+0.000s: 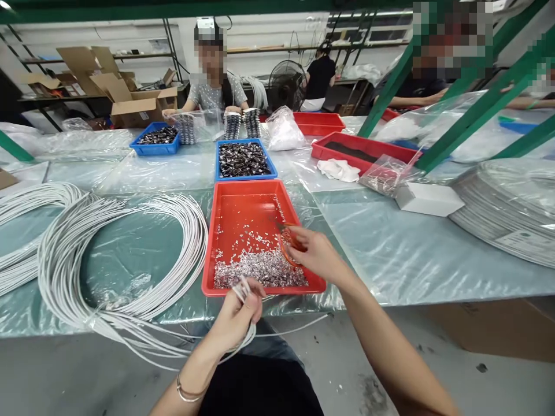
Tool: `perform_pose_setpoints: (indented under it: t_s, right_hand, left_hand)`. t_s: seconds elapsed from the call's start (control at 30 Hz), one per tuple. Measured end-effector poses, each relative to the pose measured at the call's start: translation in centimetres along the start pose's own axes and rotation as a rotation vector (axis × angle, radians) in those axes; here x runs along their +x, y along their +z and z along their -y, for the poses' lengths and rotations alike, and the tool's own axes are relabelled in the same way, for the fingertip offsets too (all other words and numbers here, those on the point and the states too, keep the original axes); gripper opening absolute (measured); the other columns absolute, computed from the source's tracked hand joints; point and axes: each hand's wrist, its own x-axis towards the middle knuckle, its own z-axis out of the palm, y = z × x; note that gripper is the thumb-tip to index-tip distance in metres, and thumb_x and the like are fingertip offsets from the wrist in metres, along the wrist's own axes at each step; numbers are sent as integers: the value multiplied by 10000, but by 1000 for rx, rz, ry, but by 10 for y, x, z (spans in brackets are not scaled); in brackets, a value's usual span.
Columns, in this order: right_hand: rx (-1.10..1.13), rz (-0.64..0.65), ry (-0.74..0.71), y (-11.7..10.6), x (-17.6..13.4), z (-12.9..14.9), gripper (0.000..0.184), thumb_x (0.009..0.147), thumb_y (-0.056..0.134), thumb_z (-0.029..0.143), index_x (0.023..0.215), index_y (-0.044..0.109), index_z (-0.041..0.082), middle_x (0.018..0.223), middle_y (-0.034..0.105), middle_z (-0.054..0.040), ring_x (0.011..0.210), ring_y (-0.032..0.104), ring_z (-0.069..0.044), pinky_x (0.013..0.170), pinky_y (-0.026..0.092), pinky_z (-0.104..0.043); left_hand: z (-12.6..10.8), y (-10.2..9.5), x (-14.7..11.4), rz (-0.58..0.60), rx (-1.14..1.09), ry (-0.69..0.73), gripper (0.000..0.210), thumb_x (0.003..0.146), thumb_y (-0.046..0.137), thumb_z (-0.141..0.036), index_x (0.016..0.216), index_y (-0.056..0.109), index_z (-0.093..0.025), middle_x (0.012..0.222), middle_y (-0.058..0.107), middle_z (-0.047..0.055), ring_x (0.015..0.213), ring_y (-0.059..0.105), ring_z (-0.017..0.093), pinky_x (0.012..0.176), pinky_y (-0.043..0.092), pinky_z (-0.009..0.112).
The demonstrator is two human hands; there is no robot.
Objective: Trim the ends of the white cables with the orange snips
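Note:
My left hand (236,318) is closed around a few white cables (243,287), whose ends stick up between thumb and fingers at the tray's near edge. These cables trail down past my wrist toward the coil of white cable (60,260) on my left. My right hand (318,254) grips orange-handled scissors (284,249), their blades pointing away from me over the tray and blurred. Beneath both lies a red tray (243,208), with a heap of small shiny silver pieces (260,268) along its near side and loose bits scattered farther back.
A blue tray of dark parts (243,160) touches the red tray's far end. Another blue tray (156,147) stands behind left. At right are a white box (429,199), a large grey coil (511,208) and slanting green posts (472,110). Across the table sits a person (212,92).

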Motion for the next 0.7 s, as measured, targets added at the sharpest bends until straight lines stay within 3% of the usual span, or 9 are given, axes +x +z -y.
perform_pose_setpoints:
  t_s: [0.03,0.1,0.2,0.3,0.37,0.47,0.6,0.7]
  right_hand:
    - [122,20,-5,-3,-5,2,496,775,558,324,1206,420,122,729,511,-31,616,464,-138,563,366,-228]
    - [307,90,-39,-9,-16,8,558,774,560,305,1242,321,117,741,476,-31,610,437,-133,544,369,-224]
    - [342,311,-82,-20,-36,23,574,822,494,323,1285,271,69,726,437,-38,596,406,-126,534,379,-224]
    - [230,479,-61,-28,-55,32,622,802,514,312,1334,268,103,963,497,-121,800,504,-169,638,449,-229]
    - [94,503,-93,-30,-64,35,605,765,544,286,1320,338,162,1049,506,-120,866,517,-190,686,456,-243]
    - [-2,497,-134,-30,-69,40,526,740,543,260,1249,431,190,889,552,-79,727,523,-162,627,438,-235]
    - [-23,492,-115,-34,-69,51,406,726,513,245,1122,496,159,776,537,-62,661,496,-146,572,404,-223]
    - [-70,517,-50,-39,-69,59,434,727,489,232,1150,471,135,724,511,-44,637,469,-137,552,386,-217]
  left_hand:
    - [0,-1,0,14,-122,-15,329,887,436,-430,947,448,-107,645,377,0,570,378,63,555,308,194]
    - [-3,-3,0,-19,-245,-42,279,854,528,-348,1012,472,-125,780,429,31,706,452,82,663,362,214]
    - [-10,-3,2,-116,-290,-75,237,796,608,-282,938,545,-102,770,499,43,694,520,100,662,403,229]
    - [-16,-1,4,-204,-286,-95,258,721,681,-270,799,530,-75,637,504,24,567,510,89,545,404,204]
    - [-16,1,5,-250,-259,-111,290,707,691,-273,734,477,-80,553,460,-4,481,453,63,459,348,168]
    - [-13,3,3,-270,-200,-106,286,733,668,-298,798,494,-81,533,403,-31,421,338,18,408,232,140]
    - [-10,3,-2,-306,-122,-115,356,751,650,-345,979,564,-85,551,337,-38,460,262,9,433,194,146]
    - [-12,1,-5,-320,-84,-79,323,761,641,-340,976,593,-104,557,298,-36,473,247,14,442,188,152]
